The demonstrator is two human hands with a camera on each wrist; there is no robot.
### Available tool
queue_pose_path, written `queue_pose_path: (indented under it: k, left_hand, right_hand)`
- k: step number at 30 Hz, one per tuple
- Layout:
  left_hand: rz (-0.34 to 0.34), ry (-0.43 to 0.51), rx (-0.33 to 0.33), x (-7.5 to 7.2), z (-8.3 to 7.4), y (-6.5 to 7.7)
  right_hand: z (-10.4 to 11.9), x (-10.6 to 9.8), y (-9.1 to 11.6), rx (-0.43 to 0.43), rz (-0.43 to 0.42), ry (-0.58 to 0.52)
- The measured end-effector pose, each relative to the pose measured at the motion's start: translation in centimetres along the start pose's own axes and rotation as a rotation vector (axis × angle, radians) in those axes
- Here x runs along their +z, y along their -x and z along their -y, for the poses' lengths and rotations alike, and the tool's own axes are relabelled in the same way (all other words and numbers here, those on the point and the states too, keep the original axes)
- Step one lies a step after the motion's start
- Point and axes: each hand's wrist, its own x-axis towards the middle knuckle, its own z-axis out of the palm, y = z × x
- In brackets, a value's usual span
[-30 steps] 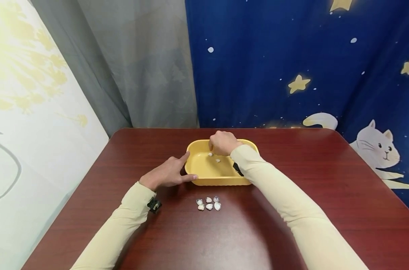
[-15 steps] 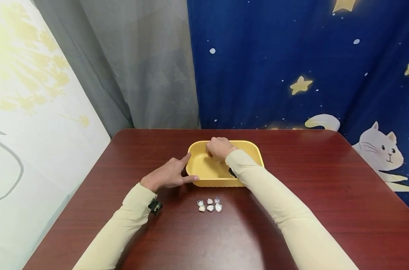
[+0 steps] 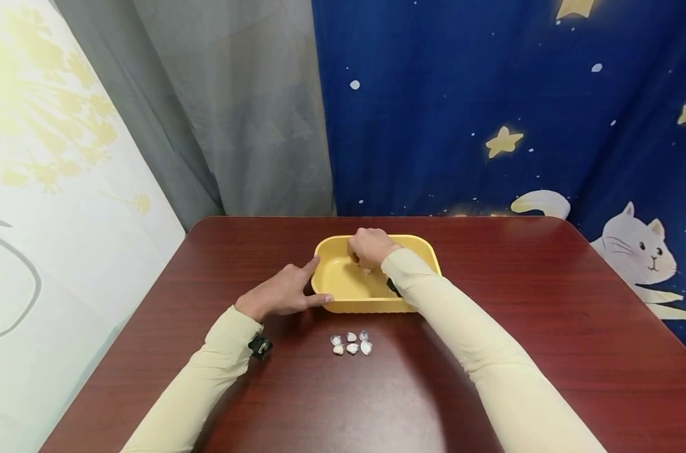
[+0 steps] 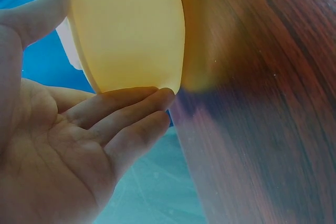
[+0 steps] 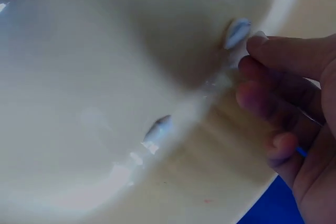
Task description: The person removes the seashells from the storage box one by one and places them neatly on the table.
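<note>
A yellow tray (image 3: pixel 351 306) stands on the dark red table. Against its left end rests my left hand (image 3: pixel 280 290), with thumb and index finger spread along the rim. In the left wrist view the other fingers (image 4: pixel 131 116) lie nearly straight against the tray's outer wall. My right hand (image 3: pixel 371 247) reaches down inside the tray. Its fingers are loosely bent, with the thumb tip right beside a small pale seashell (image 5: pixel 237 32). Another seashell (image 5: pixel 158 127) lies apart on the tray's inner surface.
Several small white seashells (image 3: pixel 351 348) lie in two rows on the table (image 3: pixel 297 396), in front of the tray. Behind the table's far edge hang a grey curtain (image 3: pixel 252 113) and a blue one (image 3: pixel 410 138) with stars.
My right hand has dipped slightly lower inside the tray, now covering one of the shells seen there earlier. The left hand stays at the tray's left end.
</note>
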Motion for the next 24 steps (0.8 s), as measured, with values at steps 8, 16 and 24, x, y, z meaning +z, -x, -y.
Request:
queue_pose_path:
  k: [8, 16, 24]
  left_hand:
    - [0.004, -0.003, 0.002, -0.1, 0.1, -0.2]
    - [-0.014, -0.015, 0.004, -0.2, 0.3, -0.2]
    - [-0.006, -0.005, 0.016, -0.1, 0.1, -0.2]
  right_hand:
    - [-0.4, -2.5, 0.6, -0.058, 0.035, -0.069]
    - [-0.2, -5.3, 1.4, -0.131, 0.018, -0.108]
    - [1.0, -6.7, 3.4, -0.182, -0.026, -0.141]
